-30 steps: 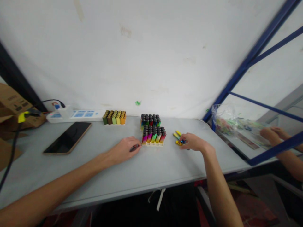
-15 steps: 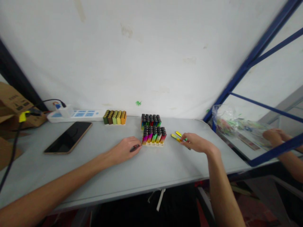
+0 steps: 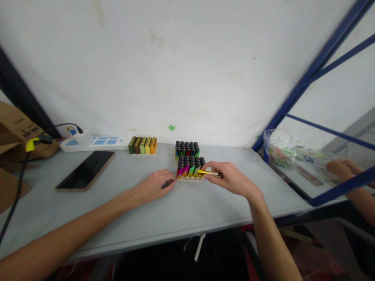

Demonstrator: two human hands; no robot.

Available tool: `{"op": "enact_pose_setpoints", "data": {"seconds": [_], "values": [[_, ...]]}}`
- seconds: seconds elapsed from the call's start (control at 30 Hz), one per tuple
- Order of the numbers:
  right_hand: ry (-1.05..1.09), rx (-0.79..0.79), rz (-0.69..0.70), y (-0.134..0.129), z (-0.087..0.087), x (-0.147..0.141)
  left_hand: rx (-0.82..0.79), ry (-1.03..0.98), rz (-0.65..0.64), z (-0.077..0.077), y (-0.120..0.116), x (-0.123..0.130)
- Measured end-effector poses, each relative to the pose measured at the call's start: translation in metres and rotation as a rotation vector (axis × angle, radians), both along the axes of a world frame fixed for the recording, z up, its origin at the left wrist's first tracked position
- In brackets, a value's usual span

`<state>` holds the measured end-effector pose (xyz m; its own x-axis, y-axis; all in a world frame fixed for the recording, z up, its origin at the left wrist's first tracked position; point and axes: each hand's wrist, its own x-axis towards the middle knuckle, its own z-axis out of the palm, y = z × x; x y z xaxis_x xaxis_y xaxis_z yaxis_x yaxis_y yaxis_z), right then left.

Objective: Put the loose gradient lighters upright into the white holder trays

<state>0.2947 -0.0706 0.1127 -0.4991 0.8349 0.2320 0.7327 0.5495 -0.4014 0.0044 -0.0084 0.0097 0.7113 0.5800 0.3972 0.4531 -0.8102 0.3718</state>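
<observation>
My left hand (image 3: pixel 155 185) rests on the table, fingers curled round a small dark object (image 3: pixel 167 183) whose kind I cannot make out. Its fingertips are by the left front corner of a pale rack (image 3: pixel 189 179). Upright lighters (image 3: pixel 187 168) with black tops and purple, green and yellow bodies fill rows of this rack. My right hand (image 3: pixel 224 177) is closed on a yellow lighter (image 3: pixel 205 172), held lying flat at the rack's right front. Its black end points back toward my palm. Whether more lighters are in that hand is hidden. Behind stands another group of black-topped lighters (image 3: pixel 187 148).
To the left stands a block of green, brown, yellow and orange lighters (image 3: pixel 142 146). A phone (image 3: pixel 86 170) lies near a white power strip (image 3: pixel 109 143). Cardboard (image 3: pixel 22 128) and a cable are at far left. A blue metal frame (image 3: pixel 281 115) and plastic bag (image 3: pixel 278 150) bound the right.
My right hand has moved left to the front rack with a yellow lighter. The yellow-green lighters seen at its former place no longer show there. My left hand stays put.
</observation>
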Motion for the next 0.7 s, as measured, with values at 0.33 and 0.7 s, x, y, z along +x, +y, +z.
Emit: {"op": "enact_pose_setpoints", "data": {"seconds": [0.33, 0.7], "values": [[0.074, 0.037, -0.047, 0.018, -0.021, -0.019, 0.006, -0.014, -0.012, -0.003, 0.001, -0.001], [0.077, 0.127, -0.008, 0.026, -0.039, -0.032, 0.007, -0.014, -0.025, -0.003, 0.001, 0.0]]}}
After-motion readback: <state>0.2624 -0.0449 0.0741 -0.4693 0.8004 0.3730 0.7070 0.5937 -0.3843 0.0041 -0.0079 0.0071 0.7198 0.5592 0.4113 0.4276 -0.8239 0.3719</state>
